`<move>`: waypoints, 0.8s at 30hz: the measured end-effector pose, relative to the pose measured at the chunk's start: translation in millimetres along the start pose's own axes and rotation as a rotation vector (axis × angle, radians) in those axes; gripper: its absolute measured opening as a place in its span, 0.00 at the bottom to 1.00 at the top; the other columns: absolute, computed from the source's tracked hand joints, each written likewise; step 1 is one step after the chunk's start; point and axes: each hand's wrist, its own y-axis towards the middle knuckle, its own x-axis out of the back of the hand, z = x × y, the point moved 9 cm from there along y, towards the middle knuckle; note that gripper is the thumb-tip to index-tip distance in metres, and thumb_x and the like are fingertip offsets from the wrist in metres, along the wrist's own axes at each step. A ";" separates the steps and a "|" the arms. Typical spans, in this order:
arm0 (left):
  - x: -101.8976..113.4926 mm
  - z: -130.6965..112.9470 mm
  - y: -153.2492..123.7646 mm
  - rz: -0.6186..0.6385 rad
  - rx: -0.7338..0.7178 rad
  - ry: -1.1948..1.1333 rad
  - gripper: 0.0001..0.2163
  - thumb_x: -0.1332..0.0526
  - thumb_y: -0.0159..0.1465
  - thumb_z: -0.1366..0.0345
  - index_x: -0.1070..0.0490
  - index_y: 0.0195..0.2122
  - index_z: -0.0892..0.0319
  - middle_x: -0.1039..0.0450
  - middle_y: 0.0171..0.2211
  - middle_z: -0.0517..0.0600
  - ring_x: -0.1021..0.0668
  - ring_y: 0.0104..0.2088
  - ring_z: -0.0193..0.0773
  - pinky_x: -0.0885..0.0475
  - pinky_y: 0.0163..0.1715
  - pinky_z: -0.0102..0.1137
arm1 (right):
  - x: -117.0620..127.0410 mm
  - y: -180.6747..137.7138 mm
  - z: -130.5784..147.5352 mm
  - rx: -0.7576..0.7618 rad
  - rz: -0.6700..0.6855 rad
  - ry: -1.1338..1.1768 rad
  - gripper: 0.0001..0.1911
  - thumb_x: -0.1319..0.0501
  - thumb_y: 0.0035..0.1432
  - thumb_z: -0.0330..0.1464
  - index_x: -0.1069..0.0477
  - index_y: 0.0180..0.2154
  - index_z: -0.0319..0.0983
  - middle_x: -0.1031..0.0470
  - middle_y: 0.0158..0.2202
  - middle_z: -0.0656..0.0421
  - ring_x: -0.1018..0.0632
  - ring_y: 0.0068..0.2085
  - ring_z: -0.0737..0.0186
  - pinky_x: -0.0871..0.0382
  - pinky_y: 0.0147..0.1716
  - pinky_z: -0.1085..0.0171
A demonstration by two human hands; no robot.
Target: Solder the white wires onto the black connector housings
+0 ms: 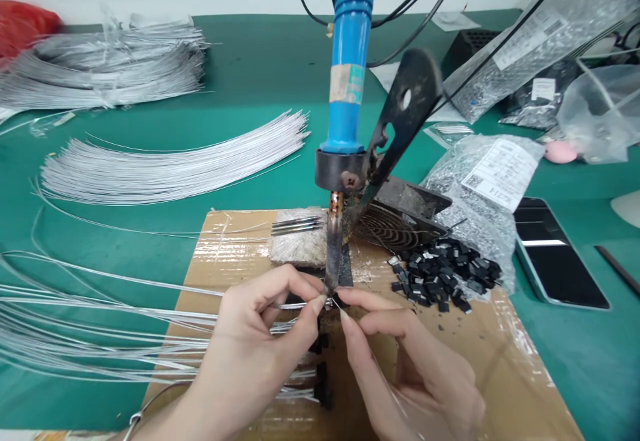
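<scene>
A blue-handled soldering iron (349,48) hangs tip down in a black clamp, its hot end between my hands. My left hand (257,338) pinches white wires (293,306) between thumb and forefinger, their ends just below the iron's tip. A small metallic piece shows at those ends, partly covered by the fingers. From the right, my right hand (407,354) pinches a thin strand of solder wire (339,306) that reaches towards the same spot. Under my left hand, more white wires (185,344) run to black connectors (323,384) on the cardboard (450,374).
Small black connector housings (440,274) lie piled right of the iron, near a round fan grille (383,226). A phone (560,254) and plastic bags (480,181) are further right. White wire bundles (175,164) lie at left. A beige pad (299,244) sits behind my left hand.
</scene>
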 end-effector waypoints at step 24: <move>0.6 11.4 -0.1 0.013 0.051 0.031 0.06 0.33 0.61 0.71 0.23 0.28 0.57 0.17 0.29 0.45 0.17 0.31 0.34 0.23 0.32 0.22 | -0.3 -0.9 -4.2 -0.020 0.022 0.036 0.09 0.34 0.63 0.25 0.27 0.33 0.43 0.14 0.44 0.60 0.13 0.39 0.65 0.21 0.43 0.70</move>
